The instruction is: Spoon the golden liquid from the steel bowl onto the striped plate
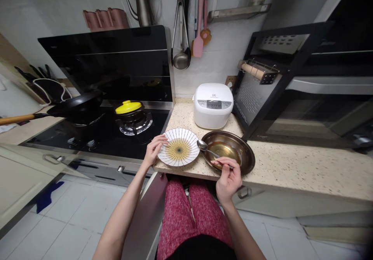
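Observation:
My left hand [156,147] grips the left rim of a white plate [190,139] with dark radiating lines, its fingers lying over the edge. Yellowish liquid covers the middle of the plate. In my right hand [229,178] a metal spoon [202,145] is pinched by its handle. The spoon's head points left, over the gap between the plate and a brownish metal basin [250,159]. Shallow yellowish liquid lies in the basin, under my right hand. Whether the spoon carries liquid, I cannot tell.
A white rice cooker [213,105] stands behind the basin. To the left, a gas hob [110,139] bears a yellow-lidded pot [128,107] and a black wok [77,106]. A cabinet door [151,209] hangs open by my legs. A black rack [250,124] rises at the right.

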`<state>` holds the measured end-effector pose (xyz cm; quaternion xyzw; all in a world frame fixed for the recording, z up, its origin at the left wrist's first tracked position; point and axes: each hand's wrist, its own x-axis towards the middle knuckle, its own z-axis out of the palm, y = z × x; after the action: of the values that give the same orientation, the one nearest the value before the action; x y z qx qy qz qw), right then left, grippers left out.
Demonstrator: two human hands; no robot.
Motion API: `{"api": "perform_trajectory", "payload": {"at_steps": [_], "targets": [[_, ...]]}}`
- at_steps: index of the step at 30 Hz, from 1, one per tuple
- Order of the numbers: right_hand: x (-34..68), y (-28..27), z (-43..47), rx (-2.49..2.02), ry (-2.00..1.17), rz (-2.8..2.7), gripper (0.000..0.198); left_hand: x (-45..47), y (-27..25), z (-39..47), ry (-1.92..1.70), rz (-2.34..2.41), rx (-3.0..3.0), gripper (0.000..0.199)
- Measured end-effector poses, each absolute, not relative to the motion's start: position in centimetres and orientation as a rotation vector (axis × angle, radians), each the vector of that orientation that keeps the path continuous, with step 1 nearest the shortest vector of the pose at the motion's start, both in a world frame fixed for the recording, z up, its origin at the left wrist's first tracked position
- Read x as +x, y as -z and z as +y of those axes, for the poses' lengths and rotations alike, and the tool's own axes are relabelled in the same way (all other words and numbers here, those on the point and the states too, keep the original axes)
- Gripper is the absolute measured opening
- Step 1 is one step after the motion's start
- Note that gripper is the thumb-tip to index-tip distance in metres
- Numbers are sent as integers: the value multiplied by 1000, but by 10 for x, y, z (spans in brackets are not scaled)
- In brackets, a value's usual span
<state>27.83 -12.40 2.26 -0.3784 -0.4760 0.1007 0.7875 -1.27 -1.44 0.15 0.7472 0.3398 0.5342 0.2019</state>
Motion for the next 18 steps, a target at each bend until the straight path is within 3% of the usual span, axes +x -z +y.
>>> {"api": "perform_trajectory", "payload": {"at_steps": [18], "targets": [[312,-10,-121,-884,209,-1502,25,-13,-3,-14,-1497,946,2093,38]]}}
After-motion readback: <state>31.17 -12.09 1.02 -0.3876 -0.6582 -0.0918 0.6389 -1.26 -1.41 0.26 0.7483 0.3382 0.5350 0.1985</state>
